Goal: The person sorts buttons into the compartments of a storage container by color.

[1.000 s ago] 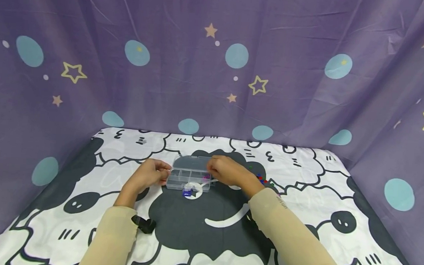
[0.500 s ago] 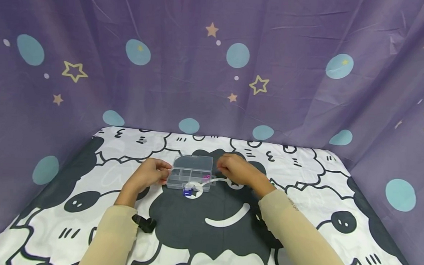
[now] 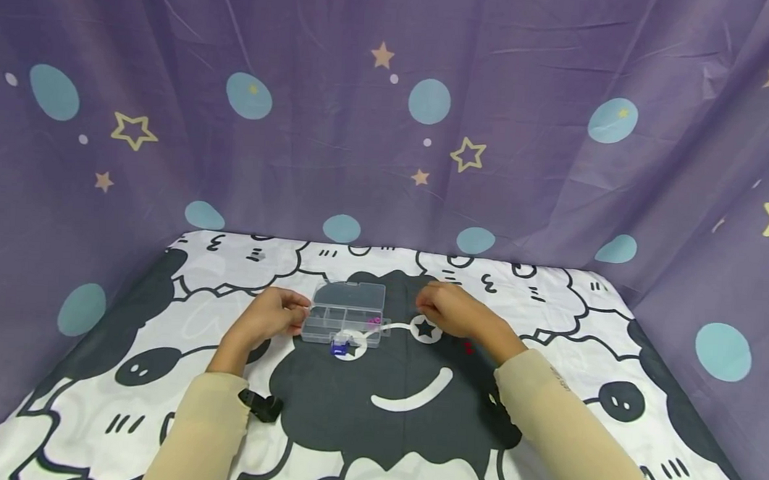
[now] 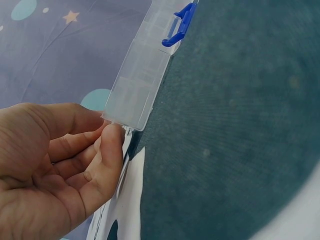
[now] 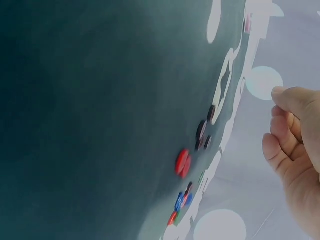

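A clear plastic compartment box (image 3: 341,326) with its lid (image 3: 350,295) raised lies on the patterned cloth. Small pink pieces (image 3: 374,321) sit in a right-hand compartment. My left hand (image 3: 276,313) pinches the box's left end between thumb and fingers; in the left wrist view a blue latch (image 4: 180,25) shows along its front. To the right of the box, my right hand (image 3: 453,309) is above the cloth, fingers loosely bent, with nothing visible between them. Below it in the right wrist view lie a red button-like disc (image 5: 183,163) and several dark discs (image 5: 201,131).
More small pieces, including a blue one (image 5: 179,201), lie farther along the cloth in the right wrist view. A purple curtain (image 3: 389,160) rises behind the table. A black strap (image 3: 261,406) is on the left sleeve.
My right hand has moved away from the box's right side, rightward over the cloth. The left hand and the box have stayed in place.
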Tool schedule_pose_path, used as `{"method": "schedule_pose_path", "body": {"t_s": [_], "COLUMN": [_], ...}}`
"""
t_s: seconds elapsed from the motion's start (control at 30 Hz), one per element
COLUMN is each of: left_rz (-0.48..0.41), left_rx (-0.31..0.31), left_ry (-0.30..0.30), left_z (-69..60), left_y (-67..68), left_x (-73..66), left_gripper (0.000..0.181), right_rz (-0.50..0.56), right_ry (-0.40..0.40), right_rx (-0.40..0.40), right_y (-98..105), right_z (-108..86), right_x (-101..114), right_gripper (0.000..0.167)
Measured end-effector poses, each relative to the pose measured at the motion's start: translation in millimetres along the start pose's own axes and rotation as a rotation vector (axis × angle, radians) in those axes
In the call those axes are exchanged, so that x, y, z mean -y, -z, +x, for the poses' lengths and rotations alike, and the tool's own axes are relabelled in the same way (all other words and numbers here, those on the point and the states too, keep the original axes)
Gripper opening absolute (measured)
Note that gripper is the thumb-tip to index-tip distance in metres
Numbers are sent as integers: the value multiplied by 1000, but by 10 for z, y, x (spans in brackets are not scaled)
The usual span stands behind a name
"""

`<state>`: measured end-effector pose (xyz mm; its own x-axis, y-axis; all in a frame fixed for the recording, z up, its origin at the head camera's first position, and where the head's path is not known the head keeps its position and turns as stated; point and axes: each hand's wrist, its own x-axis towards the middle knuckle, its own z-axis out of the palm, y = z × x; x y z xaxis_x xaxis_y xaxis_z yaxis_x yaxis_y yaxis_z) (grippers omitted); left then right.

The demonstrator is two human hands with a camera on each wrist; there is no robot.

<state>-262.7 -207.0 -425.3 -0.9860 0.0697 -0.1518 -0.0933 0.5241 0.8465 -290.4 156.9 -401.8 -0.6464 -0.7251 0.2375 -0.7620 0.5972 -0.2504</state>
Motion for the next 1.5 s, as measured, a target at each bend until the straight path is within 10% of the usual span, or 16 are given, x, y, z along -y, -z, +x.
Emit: {"method": "schedule_pose_path", "body": {"t_s": [1.5], "left_rz": [-3], "left_rx": [5], "left_ry": [-6], "left_z": [-2], "left_y": [8], "left_x": [8], "left_gripper": [27], "right_rz": [189], "right_ry": [-167], "right_rx": [117], "right_y": [260], "right_z": [-1061], "right_x": [-537], "right_gripper": [4]}}
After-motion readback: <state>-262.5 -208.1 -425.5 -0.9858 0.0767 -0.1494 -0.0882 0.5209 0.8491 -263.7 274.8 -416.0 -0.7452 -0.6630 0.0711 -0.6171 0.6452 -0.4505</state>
